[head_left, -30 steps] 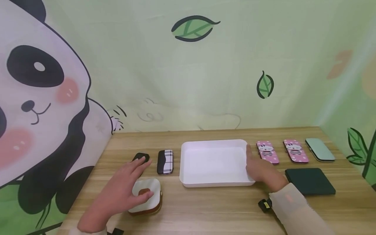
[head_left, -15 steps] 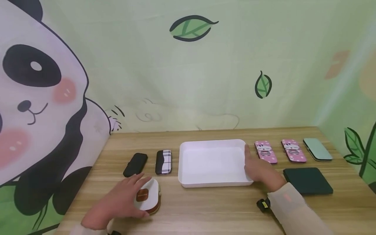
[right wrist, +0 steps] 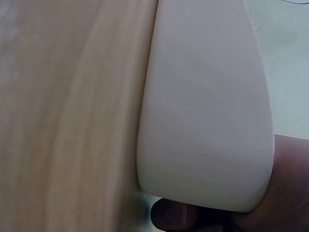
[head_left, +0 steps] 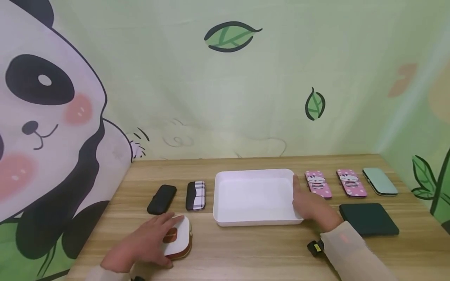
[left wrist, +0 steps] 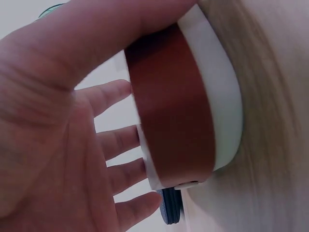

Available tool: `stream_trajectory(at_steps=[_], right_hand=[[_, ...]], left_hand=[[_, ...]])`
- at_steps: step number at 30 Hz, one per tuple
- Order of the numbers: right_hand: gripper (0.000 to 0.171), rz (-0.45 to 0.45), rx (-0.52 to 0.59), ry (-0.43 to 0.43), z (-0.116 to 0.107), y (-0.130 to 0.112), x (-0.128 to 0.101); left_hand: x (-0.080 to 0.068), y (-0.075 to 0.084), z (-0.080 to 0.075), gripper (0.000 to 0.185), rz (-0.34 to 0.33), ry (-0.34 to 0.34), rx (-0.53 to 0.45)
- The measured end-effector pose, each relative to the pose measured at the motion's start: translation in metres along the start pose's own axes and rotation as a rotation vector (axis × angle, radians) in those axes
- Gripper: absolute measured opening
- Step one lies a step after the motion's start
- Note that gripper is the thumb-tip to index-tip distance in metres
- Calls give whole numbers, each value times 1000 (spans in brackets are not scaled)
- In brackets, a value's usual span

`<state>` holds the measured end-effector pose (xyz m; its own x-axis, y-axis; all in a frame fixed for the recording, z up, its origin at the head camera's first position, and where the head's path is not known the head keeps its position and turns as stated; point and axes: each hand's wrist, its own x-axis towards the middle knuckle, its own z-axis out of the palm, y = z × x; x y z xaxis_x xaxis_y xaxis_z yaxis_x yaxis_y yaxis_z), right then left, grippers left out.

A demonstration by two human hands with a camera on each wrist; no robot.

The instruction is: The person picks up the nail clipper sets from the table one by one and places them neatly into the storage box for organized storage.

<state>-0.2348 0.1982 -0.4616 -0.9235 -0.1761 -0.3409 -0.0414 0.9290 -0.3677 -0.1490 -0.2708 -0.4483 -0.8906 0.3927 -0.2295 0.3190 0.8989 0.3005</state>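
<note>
**Left hand on a white and brown case, right hand at a bare tray**

Head view: the left hand (head_left: 145, 244) is laid over a white and brown case (head_left: 178, 242), which rests on the table (head_left: 246, 253); the fingers are spread across its lid and the thumb is set against its near edge. Just beyond this hand a black case (head_left: 161, 199) and a plaid case (head_left: 195, 195) are seen lying side by side. The right hand (head_left: 311, 207) is held against the right wall of a white tray (head_left: 256, 197), with the fingers straight along the rim. Nothing is seen inside the tray. Beyond this hand two pink cases (head_left: 318, 184) and a mint case (head_left: 379, 181) are laid in a row; a dark green case (head_left: 369, 219) lies just to its right.

Left wrist view: the case (left wrist: 186, 104) is seen edge-on, a brown band between white shells. The thumb is pressed along its near side, while the fingers (left wrist: 120, 140) are spread on the far side. The case is closed, so its contents cannot be told.

Right wrist view: the tray's outer wall (right wrist: 207, 106) fills the frame above the table (right wrist: 67, 116). A fingertip (right wrist: 174, 215) is seen touching the table at the tray's corner.
</note>
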Motion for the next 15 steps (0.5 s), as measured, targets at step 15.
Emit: stream_trajectory(at_steps=[15], right_hand=[[77, -11, -14, 15, 2, 2, 3]], left_hand=[[5, 4, -2, 117, 32, -7, 35]])
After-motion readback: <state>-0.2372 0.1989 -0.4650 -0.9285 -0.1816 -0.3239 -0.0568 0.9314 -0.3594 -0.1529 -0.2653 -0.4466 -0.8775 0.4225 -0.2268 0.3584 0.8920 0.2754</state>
